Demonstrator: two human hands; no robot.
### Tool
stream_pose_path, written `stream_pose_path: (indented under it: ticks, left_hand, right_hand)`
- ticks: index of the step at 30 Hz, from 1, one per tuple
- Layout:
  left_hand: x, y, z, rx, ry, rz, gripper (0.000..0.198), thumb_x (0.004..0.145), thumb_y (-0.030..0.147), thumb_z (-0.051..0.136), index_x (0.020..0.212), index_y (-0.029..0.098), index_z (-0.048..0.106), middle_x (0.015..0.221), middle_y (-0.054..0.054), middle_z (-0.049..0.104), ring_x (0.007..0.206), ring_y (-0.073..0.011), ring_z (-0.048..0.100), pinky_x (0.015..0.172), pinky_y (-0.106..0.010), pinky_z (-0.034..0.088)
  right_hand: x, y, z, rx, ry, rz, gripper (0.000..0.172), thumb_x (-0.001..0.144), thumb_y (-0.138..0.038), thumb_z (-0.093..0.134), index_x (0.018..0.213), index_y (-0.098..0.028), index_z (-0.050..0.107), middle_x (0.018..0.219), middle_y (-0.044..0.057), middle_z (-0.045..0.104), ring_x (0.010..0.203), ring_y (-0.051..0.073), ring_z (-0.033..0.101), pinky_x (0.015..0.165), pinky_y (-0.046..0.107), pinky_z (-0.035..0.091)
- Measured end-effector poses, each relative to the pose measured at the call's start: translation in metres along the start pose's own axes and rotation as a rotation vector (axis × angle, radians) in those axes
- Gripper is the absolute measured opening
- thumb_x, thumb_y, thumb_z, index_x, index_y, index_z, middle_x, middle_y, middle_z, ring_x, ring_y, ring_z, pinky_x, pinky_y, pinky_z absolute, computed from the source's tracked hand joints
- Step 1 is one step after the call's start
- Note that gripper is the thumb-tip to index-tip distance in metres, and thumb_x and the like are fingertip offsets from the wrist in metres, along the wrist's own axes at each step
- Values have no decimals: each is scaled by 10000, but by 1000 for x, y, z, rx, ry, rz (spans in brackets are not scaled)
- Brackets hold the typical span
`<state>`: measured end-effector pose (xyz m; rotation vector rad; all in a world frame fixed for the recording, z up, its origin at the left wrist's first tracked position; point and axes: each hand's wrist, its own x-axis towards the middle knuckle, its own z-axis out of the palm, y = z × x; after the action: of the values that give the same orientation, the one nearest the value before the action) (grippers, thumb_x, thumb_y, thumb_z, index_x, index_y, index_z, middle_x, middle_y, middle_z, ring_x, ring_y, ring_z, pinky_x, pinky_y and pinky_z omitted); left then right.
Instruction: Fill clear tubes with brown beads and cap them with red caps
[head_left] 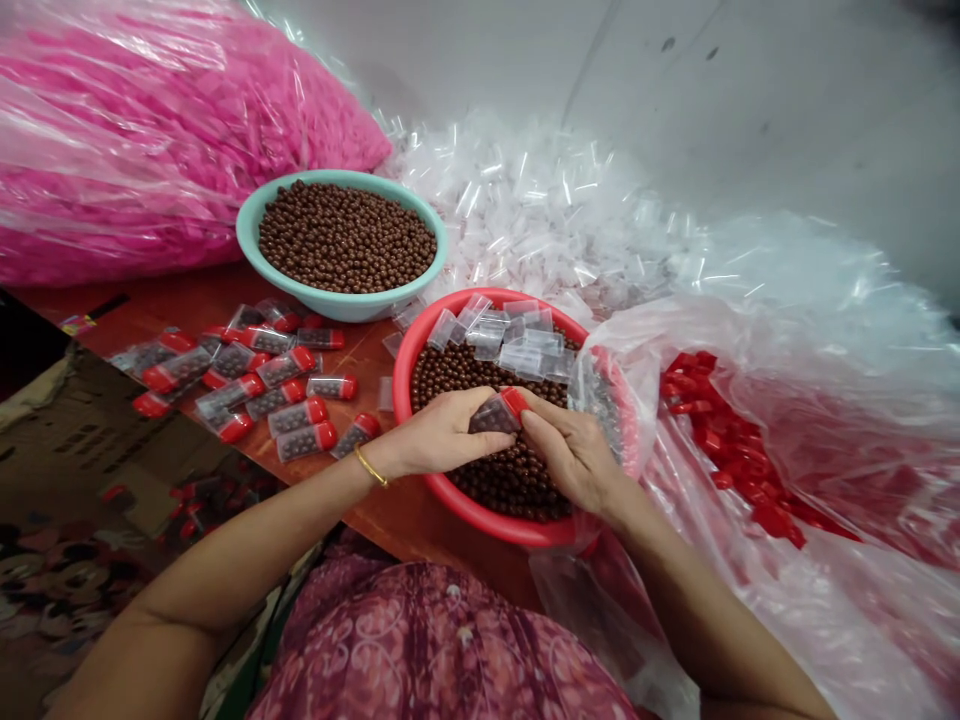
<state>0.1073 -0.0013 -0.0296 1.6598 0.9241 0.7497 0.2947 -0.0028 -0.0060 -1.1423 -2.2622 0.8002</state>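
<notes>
Right of the right hand (pixel 570 450), a clear bag of red caps (pixel 750 450), cut off by the frame. Under both hands, a red basin (pixel 487 530) of brown balls (pixel 510 480) on a reddish surface (pixel 390 520). Left of the left hand (pixel 442 430), filled tubes (pixel 277 395). Hands together, clamped on one red-capped tube (pixel 495 412), its far end hidden by fingers.

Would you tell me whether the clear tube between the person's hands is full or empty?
Full: the clear tube shows brown balls packed behind its plastic, up to the red cap.
</notes>
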Motion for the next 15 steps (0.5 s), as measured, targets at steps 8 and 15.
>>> stream_pose_path:
  ticks: [8,15]
  left_hand:
    - [-1,7,2,244,28,-95,152,711,294,602,760,158,554,725,6,605,656,-126,515,594,-232,386]
    - [-3,14,1,432,-84,-92,78,694,250,522,714,176,539,634,15,557,576,-116,476,522,-225,294]
  right_hand:
    - [-3,4,1,-269,-94,-68,411,946,-337,308,1147,-140,609,792,92,710,635,195,646,576,286,472]
    - [-3,-1,-3,-488,-212,-227,373,947,-336,290,956,-179,628,580,69,614,455,166,476,501,331,346]
